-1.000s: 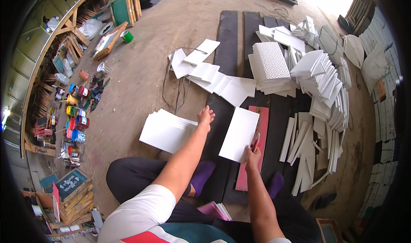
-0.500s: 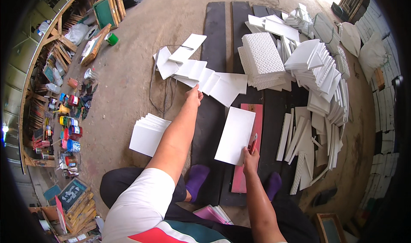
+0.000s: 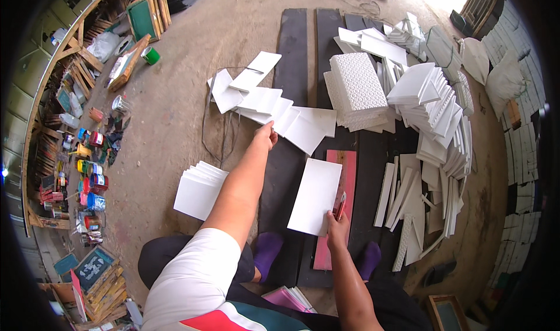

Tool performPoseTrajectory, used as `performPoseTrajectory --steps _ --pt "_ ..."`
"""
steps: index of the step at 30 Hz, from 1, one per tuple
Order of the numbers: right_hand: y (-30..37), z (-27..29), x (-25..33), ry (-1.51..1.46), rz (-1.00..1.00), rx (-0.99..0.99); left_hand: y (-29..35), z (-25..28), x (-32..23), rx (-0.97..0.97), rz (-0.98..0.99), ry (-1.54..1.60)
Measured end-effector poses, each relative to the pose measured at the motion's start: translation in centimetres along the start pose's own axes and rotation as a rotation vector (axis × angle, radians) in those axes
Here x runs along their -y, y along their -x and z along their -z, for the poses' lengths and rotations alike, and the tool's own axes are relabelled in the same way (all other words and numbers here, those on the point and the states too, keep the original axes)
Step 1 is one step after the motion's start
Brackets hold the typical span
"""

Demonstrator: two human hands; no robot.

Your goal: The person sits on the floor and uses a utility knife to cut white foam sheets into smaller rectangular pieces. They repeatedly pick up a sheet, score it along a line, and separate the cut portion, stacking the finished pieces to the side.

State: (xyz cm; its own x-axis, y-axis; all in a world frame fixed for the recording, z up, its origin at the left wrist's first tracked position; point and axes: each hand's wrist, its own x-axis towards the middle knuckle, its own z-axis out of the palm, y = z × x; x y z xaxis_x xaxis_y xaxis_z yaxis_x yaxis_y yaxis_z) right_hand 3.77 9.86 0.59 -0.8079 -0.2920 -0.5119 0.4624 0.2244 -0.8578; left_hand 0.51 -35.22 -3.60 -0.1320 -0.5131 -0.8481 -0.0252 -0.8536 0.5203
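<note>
My left hand [image 3: 266, 136] reaches forward, its fingers closed at the near edge of a row of overlapping white foam panels [image 3: 263, 99]. In my right hand [image 3: 337, 229] are a white rectangular panel [image 3: 315, 195], gripped by its near right corner, and a slim red cutter [image 3: 340, 205]. The held panel is tilted slightly and partly covers a long pink-red board [image 3: 342, 182] lying on dark planks [image 3: 286, 182]. Left of my left forearm lies a fanned stack of white panels [image 3: 200, 192].
Textured white tiles [image 3: 357, 85] and a large leaning pile of white panels [image 3: 434, 106] stand at right. Narrow offcuts [image 3: 399, 194] lie nearer. A thin dark cord [image 3: 204, 134] loops on the ground. Paint cans [image 3: 96, 182] and wooden frames line the left side.
The whole view has shifted a little. My right hand has drawn the panel and cutter slightly toward me; my left hand stays at the row of panels.
</note>
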Motion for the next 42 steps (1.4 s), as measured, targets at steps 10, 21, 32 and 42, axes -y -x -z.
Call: performPoseTrajectory --steps 10,21,32,42 --pt "-1.9 2.8 3.1 -0.094 0.141 -0.148 13.2 0.1 5.9 0.465 -0.282 0.253" --pt "-0.8 11.6 5.5 -0.133 0.295 -0.116 25.4 11.1 26.8 0.723 0.023 -0.299" --pt "3.0 10.0 -6.8 0.437 0.080 -0.321 24.4 13.8 32.2 0.464 -0.315 -0.885" --pt "1.6 7.8 -2.6 0.643 0.135 -0.293 23.1 10.9 31.6 0.268 -0.514 -0.995"
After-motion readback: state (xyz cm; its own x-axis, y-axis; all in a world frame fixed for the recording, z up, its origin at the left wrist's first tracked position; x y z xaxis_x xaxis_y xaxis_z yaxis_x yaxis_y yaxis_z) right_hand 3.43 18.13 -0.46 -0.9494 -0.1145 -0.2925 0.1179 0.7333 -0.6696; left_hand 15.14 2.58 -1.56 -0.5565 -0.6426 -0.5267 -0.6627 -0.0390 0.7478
